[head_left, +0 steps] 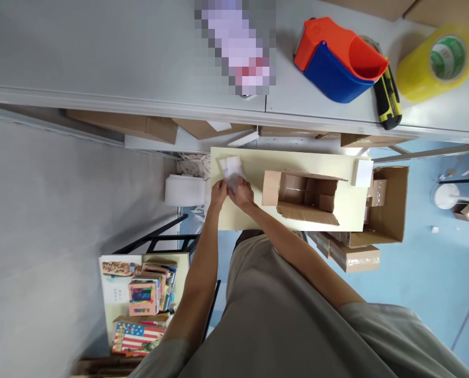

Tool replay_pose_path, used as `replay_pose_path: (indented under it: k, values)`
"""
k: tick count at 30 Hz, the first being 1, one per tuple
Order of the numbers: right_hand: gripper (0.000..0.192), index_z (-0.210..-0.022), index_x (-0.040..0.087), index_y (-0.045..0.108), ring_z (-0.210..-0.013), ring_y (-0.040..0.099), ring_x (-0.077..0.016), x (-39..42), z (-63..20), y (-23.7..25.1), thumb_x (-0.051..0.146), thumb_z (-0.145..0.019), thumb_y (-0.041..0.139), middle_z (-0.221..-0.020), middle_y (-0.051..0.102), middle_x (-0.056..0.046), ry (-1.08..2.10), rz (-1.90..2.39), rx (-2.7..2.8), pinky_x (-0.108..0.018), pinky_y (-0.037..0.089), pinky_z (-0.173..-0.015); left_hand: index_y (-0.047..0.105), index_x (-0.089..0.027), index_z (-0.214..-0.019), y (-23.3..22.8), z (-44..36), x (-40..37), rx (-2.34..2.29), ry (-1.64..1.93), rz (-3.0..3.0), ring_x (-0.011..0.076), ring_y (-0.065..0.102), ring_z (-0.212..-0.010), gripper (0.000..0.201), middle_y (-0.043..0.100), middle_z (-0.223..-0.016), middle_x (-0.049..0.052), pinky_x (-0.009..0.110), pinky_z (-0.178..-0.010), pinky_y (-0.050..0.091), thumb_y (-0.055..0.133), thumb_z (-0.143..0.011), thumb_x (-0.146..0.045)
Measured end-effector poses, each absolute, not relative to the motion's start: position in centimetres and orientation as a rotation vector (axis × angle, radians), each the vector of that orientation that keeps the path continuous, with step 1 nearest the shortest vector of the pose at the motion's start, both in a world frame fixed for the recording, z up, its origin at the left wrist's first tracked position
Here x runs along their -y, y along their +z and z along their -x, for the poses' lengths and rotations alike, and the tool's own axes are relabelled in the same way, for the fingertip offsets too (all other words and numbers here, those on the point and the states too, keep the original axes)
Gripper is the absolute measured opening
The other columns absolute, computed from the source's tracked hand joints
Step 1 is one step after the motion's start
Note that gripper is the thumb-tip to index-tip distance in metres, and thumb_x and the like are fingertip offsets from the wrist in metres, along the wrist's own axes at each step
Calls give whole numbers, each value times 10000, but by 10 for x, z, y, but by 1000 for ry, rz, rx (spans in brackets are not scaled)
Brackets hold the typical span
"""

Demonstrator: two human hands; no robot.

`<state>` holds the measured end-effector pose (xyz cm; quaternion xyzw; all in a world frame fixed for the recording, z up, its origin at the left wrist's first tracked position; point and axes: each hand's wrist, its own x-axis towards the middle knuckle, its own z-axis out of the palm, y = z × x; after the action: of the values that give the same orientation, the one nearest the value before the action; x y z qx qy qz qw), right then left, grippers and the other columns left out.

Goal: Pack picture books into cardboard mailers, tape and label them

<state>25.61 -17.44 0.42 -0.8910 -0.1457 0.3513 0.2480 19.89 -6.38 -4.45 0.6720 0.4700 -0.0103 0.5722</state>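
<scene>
Over the left part of a pale yellow table (253,160), both hands meet at some thin white paper slips (233,167). My left hand (219,192) is closed, its fingertips pinching at the lower edge of the slips. Closed over their lower right part is my right hand (241,193), touching the left fingertips. Small print on the slips is too blurred to read. To the right of my hands stands an open cardboard box (271,188) with its flaps spread, apart from both hands.
A stack of small white sheets (363,173) lies at the table's right end. Beyond it stands a larger carton (394,205). The grey shelf ahead holds a tape dispenser (336,63), a utility knife (387,100) and a yellow tape roll (419,68). Books (143,299) lie lower left.
</scene>
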Motion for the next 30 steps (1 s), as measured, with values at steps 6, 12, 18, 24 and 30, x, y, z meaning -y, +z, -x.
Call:
replay_pose_path:
  k: [6, 12, 18, 24, 30]
  values:
    - [373, -1450, 179, 606, -1238, 767, -300, 182, -255, 29, 105, -1092, 535, -1457, 765, -177, 1083, 2423, 379, -385, 584, -1037, 695, -189, -953, -12, -207, 82, -966, -23, -1458, 228, 768, -855, 362, 778, -880, 104, 363, -847, 662, 604, -1041, -528]
    - [319, -1423, 201, 632, -970, 804, -311, 222, -248, 105, 208, -1125, 518, -1103, 847, -119, 1098, 2331, 532, -349, 553, -858, 694, -205, -1191, 52, -187, 81, -873, 221, -1828, 271, 782, -1108, 306, 787, -1161, 132, 439, -1067, 656, 654, -985, -428]
    - [355, -1449, 260, 692, -890, 811, -276, 339, -266, 194, 272, -1119, 561, -1061, 858, -60, 1000, 2170, 807, -301, 509, -774, 391, -350, -1760, 181, -184, 116, -360, 291, -2285, 451, 367, -1714, 854, 387, -1823, 143, 652, -1312, 500, 759, -990, -327]
    - [442, -1518, 266, 706, -1151, 824, -329, 433, -320, 214, 178, -1110, 561, -1386, 829, -111, 823, 2347, 889, -340, 558, -928, 721, -363, -1528, 225, -248, 190, 299, -49, -2448, 436, 417, -1690, 643, 641, -1642, 53, 770, -1435, 205, 631, -942, -113]
    - [485, -1499, 232, 754, -1288, 803, -358, 446, -370, 186, 78, -1070, 590, -1436, 818, -138, 856, 2534, 859, -362, 591, -1037, 855, -240, -1114, 166, -310, 223, 321, -197, -2622, 349, 745, -1108, 333, 803, -1036, 127, 569, -1202, 551, 586, -956, -124]
